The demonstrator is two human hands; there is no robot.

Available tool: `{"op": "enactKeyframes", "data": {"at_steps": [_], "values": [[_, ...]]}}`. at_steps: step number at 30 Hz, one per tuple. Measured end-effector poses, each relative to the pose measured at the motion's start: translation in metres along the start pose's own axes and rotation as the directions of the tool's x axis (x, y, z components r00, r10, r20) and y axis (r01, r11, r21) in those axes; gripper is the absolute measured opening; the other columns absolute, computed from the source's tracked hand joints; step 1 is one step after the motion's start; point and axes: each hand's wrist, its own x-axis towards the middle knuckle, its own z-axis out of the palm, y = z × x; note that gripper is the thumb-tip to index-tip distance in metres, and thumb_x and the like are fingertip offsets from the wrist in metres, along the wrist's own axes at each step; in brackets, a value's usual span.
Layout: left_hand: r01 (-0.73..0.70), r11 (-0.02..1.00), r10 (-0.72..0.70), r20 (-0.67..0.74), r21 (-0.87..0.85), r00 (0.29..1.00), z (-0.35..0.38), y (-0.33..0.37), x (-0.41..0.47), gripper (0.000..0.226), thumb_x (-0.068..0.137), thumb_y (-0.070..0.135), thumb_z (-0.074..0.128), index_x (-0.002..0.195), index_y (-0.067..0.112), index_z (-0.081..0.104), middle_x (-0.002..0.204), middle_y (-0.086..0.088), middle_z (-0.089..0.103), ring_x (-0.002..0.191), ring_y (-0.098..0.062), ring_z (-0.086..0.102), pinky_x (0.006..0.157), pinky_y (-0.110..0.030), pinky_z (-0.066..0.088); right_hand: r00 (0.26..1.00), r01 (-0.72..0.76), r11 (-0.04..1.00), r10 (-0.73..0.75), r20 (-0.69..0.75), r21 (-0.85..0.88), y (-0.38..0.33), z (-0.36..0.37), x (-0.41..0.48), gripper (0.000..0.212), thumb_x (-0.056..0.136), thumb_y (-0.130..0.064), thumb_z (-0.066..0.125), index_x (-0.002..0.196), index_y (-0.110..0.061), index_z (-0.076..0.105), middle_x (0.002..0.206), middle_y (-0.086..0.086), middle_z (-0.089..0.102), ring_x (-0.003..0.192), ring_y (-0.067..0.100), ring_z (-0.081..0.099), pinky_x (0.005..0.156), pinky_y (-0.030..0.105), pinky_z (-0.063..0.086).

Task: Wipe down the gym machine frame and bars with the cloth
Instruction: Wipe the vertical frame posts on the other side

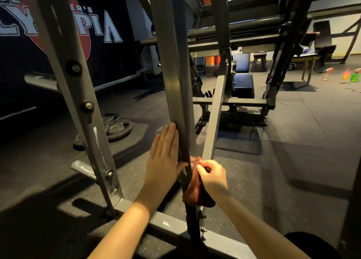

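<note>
From the head camera, a dark wall banner (109, 28) at the upper left carries large pale capitals. "LY" and "PIA" can be read, the letters between them are hidden behind the frame, and a smaller "ER'S" sits above them over a red oval.

The grey square-section steel upright (172, 73) of the gym machine rises through the middle of the view. Its paint is dull and catches a soft sheen, and it is bolted at its foot to a grey flat base bar (168, 222) on the speckled black rubber floor (293, 161). To its left leans a grey slanted post (78, 79) with round bolt heads and scuffed paint.

The left hand (166, 157) lies flat against the left face of the upright with straight fingers pointing up and the thumb reaching across the front edge, holding nothing. The right hand (212, 175) is just beside the right face of the upright and pinches the dark red cloth (197, 192) between curled fingers and thumb. The cloth hangs bunched below that hand and touches the upright low down.

Black iron weight plates (117, 127) lie on the floor behind the slanted post, and coloured spray bottles (351, 76) stand blurred at the far right.
</note>
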Motion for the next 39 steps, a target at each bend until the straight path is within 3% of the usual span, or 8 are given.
{"op": "enactKeyframes", "data": {"at_steps": [3, 9, 14, 16, 23, 28, 34, 39], "values": [[-0.005, 1.0, 0.005, -0.012, -0.003, 1.0, 0.002, -0.004, 0.001, 0.122, 0.053, 0.038, 0.093, 0.147, 0.003, 0.024, 0.154, -0.015, 0.022, 0.141, -0.034, 0.027, 0.111, -0.055, 0.023, 0.998, -0.063, 0.997, 0.063, 0.021, -0.041, 0.001, 0.002, -0.002, 0.012, 0.097, -0.017, 0.056, 0.103, -0.017, 0.067, 0.097, -0.007, 0.056, 0.096, 0.012, 0.057, 0.068, 0.005, 0.038], [-0.029, 1.0, 0.029, -0.044, 0.01, 0.999, 0.006, -0.006, -0.001, 0.119, 0.053, 0.034, 0.093, 0.146, 0.003, 0.027, 0.154, -0.017, 0.03, 0.142, -0.032, 0.025, 0.112, -0.053, 0.024, 0.932, 0.296, 0.954, -0.301, -0.201, -0.054, -0.035, -0.003, 0.008, 0.014, 0.092, -0.011, 0.063, 0.101, -0.007, 0.072, 0.103, -0.01, 0.058, 0.092, -0.003, 0.054, 0.082, -0.004, 0.035], [-0.034, 0.999, 0.034, -0.035, 0.007, 0.999, 0.003, -0.007, 0.001, 0.117, 0.054, 0.039, 0.092, 0.145, 0.001, 0.028, 0.151, -0.021, 0.036, 0.14, -0.035, 0.029, 0.111, -0.054, 0.023, 0.999, -0.018, 0.998, 0.021, 0.044, -0.066, 0.003, 0.002, -0.012, 0.011, 0.095, -0.014, 0.058, 0.09, -0.02, 0.065, 0.096, -0.005, 0.057, 0.093, 0.011, 0.054, 0.085, 0.015, 0.039], [-0.041, 0.999, 0.042, -0.039, 0.027, 0.998, 0.002, -0.007, 0.001, 0.116, 0.055, 0.039, 0.091, 0.145, 0.0, 0.028, 0.151, -0.021, 0.034, 0.14, -0.035, 0.029, 0.111, -0.054, 0.023, 0.998, -0.051, 0.992, 0.056, 0.038, -0.118, 0.003, 0.004, -0.011, 0.011, 0.096, -0.016, 0.057, 0.094, -0.016, 0.068, 0.098, -0.002, 0.057, 0.096, 0.013, 0.054, 0.08, 0.011, 0.036], [-0.048, 0.999, 0.049, -0.063, 0.022, 0.997, 0.007, -0.008, 0.001, 0.116, 0.055, 0.037, 0.092, 0.145, 0.002, 0.028, 0.152, -0.02, 0.034, 0.142, -0.035, 0.029, 0.114, -0.05, 0.023, 0.951, 0.269, 0.961, -0.276, -0.142, -0.066, -0.025, -0.003, 0.003, 0.012, 0.091, -0.009, 0.064, 0.099, -0.006, 0.073, 0.099, -0.007, 0.058, 0.086, -0.005, 0.053, 0.08, -0.002, 0.037], [-0.048, 0.999, 0.048, -0.084, -0.002, 0.995, 0.006, -0.008, 0.0, 0.116, 0.056, 0.039, 0.091, 0.146, 0.003, 0.027, 0.153, -0.019, 0.031, 0.143, -0.032, 0.023, 0.116, -0.049, 0.017, 0.989, -0.089, 0.988, 0.102, 0.103, -0.126, 0.015, 0.007, -0.016, 0.013, 0.096, -0.016, 0.055, 0.105, -0.018, 0.064, 0.104, -0.005, 0.055, 0.1, 0.013, 0.054, 0.086, 0.014, 0.037], [-0.052, 0.998, 0.048, -0.099, -0.034, 0.994, 0.01, -0.012, 0.002, 0.114, 0.058, 0.036, 0.091, 0.146, 0.002, 0.028, 0.154, -0.019, 0.029, 0.144, -0.029, 0.017, 0.122, -0.036, 0.002, 0.998, 0.038, 0.999, -0.038, -0.059, 0.005, -0.014, -0.001, -0.004, 0.027, 0.093, -0.012, 0.06, 0.119, -0.017, 0.06, 0.107, -0.01, 0.056, 0.097, 0.003, 0.053, 0.076, -0.003, 0.04], [-0.053, 0.997, 0.048, -0.097, -0.051, 0.994, 0.012, -0.014, 0.001, 0.114, 0.061, 0.038, 0.087, 0.148, 0.005, 0.022, 0.155, -0.014, 0.02, 0.145, -0.028, 0.014, 0.122, -0.036, 0.002, 0.978, -0.208, 0.978, 0.209, -0.004, 0.027, 0.006, 0.033, -0.027, 0.03, 0.101, -0.017, 0.046, 0.132, -0.018, 0.049, 0.106, 0.002, 0.057, 0.096, 0.015, 0.056, 0.073, 0.009, 0.049]]}}
